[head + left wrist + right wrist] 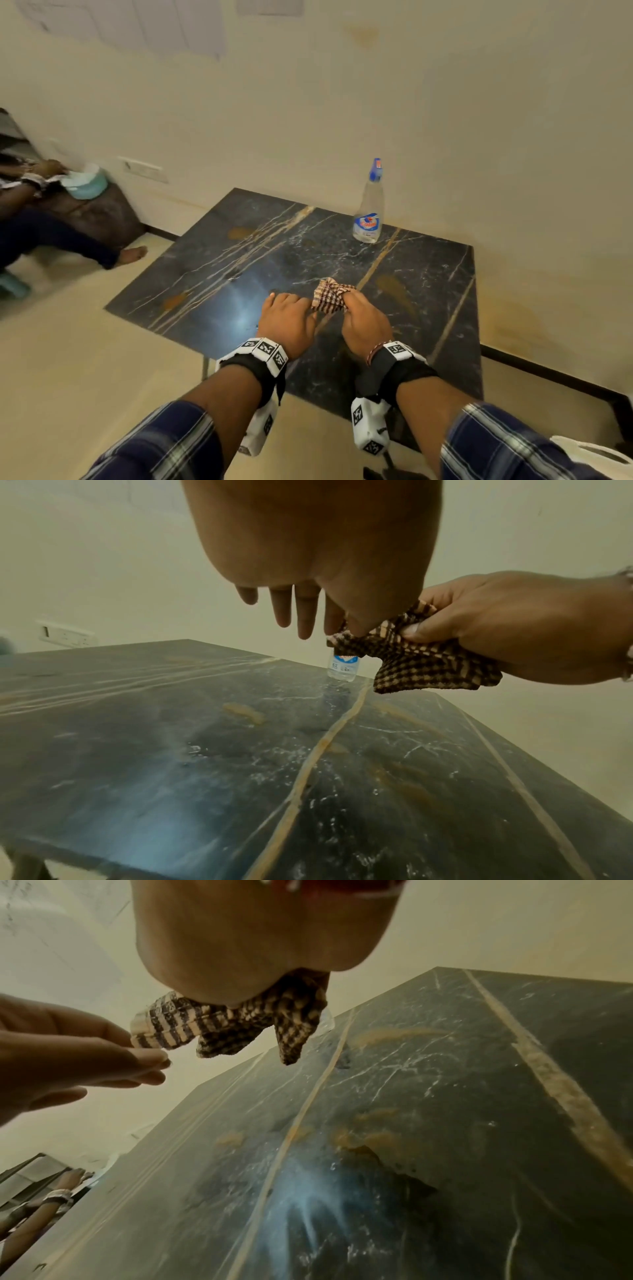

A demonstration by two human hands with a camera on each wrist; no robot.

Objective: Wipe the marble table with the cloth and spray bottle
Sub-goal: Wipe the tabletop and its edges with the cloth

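A dark marble table (219,274) with pale veins stands against the wall. On its far right part a clear spray bottle (369,209) with a blue nozzle stands upright, apart from both hands. A brown and cream checked cloth (329,297) hangs bunched just above the table's middle. My right hand (363,317) grips the cloth (240,1027) in its curled fingers. My left hand (289,313) pinches a corner of the cloth (421,660) with thumb and forefinger, its other fingers (306,612) straight. The bottle (342,666) shows partly behind the cloth.
A person sits on the floor at the left (51,222) beside a teal bowl (85,186). The wall (479,137) runs along the table's far and right sides. A white bag (592,455) lies at lower right. Bare floor (85,359) lies left of the table.
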